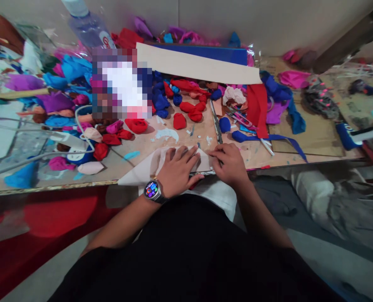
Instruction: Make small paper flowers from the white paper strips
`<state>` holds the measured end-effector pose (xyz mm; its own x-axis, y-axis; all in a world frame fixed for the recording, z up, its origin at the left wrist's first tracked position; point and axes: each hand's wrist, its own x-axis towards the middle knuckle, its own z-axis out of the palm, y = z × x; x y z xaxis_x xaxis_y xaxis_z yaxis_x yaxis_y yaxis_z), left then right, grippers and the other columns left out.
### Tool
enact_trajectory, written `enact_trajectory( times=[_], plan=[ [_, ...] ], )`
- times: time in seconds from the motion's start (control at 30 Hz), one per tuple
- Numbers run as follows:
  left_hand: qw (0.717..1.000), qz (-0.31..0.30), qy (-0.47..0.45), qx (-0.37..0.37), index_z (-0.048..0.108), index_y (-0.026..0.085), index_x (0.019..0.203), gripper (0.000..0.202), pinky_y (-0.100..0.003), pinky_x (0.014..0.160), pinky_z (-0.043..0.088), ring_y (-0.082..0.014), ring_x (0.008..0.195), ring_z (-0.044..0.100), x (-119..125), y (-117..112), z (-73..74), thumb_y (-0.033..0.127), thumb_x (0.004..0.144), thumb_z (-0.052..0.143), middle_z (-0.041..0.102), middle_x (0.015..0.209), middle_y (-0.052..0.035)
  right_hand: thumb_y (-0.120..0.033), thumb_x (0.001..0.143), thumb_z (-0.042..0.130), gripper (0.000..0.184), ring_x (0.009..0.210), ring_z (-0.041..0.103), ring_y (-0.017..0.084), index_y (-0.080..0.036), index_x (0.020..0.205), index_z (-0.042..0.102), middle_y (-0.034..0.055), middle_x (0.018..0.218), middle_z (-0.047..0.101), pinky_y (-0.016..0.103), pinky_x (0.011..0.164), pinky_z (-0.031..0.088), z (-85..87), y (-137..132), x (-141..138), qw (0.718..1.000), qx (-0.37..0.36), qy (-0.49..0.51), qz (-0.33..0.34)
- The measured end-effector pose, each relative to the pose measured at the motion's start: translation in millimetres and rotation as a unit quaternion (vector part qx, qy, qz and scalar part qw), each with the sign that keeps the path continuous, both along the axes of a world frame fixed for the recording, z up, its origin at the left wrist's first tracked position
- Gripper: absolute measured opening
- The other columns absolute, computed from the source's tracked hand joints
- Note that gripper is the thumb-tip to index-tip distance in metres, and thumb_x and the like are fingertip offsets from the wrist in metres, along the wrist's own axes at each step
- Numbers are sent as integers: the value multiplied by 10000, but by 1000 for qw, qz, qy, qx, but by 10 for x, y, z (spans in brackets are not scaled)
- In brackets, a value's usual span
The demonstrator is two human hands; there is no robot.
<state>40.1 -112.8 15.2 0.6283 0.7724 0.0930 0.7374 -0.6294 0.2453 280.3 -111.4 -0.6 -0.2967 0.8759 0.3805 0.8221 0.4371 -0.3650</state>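
A pale, thin sheet (142, 167), cloth or paper, lies along the front edge of the worktable, its left corner hanging slightly over. My left hand (178, 170) rests flat on it with fingers spread, a smartwatch on the wrist. At the sheet's right end, my right hand (228, 163) is closed, thumb and forefinger pinched together at its edge. A dark, narrow metal strip or blade (217, 126) lies just beyond the right hand. Farther right are pink-handled scissors (243, 118), partly covered by scraps.
Red rolled cloth pieces (192, 111), blue scraps (161, 98) and a long beige strip (199, 65) lie beyond my hands. A corded tool (76, 149) sits left, a clear bottle (87, 25) behind. A blue-and-white object (350, 136) is at right. One patch is pixelated.
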Motion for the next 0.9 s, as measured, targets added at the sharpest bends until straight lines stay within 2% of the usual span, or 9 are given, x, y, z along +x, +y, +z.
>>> enact_trajectory(
  times=[0.23, 0.43, 0.57, 0.73, 0.9],
  plan=[
    [1000, -4, 1, -3, 527, 214, 1577, 689, -609, 1237, 318, -376, 1539, 407, -11, -15, 4, 651, 1047, 464, 377, 1740, -66, -139, 899, 611, 268, 1039, 619, 283, -190, 1044, 832, 104, 1062, 749, 468, 974, 507, -2, -20, -25, 998, -29, 51, -6],
    [1000, -4, 6, -3, 509, 225, 1592, 675, -591, 1245, 328, -370, 1557, 395, -13, -27, 23, 622, 1047, 489, 354, 1750, -75, -144, 880, 622, 208, 1039, 639, 274, -227, 963, 794, 60, 1036, 797, 465, 982, 457, 97, -3, -58, 990, -106, 95, -16],
    [1000, -7, 7, 2, 504, 216, 1596, 667, -583, 1244, 328, -360, 1563, 386, -13, -34, 26, 607, 1055, 482, 378, 1740, -76, -244, 968, 614, 182, 1107, 628, 286, -245, 1010, 791, 40, 1041, 814, 473, 1012, 428, 151, 6, -128, 983, -149, 98, -29],
    [1000, -7, -6, -3, 506, 240, 1598, 651, -597, 1240, 323, -373, 1563, 391, -20, -31, 12, 599, 1055, 485, 411, 1721, -95, -397, 1005, 658, 198, 1091, 651, 282, -254, 994, 794, 36, 1047, 822, 479, 1043, 394, 164, 62, -214, 983, -150, 86, -56],
    [1000, -8, -11, -9, 519, 236, 1590, 647, -591, 1239, 322, -372, 1559, 393, -24, -31, 19, 593, 1051, 495, 436, 1707, -97, -450, 1057, 578, 311, 994, 666, 243, -252, 971, 801, 27, 976, 817, 420, 968, 420, 174, 104, -227, 979, -167, 103, -59]
  ],
)
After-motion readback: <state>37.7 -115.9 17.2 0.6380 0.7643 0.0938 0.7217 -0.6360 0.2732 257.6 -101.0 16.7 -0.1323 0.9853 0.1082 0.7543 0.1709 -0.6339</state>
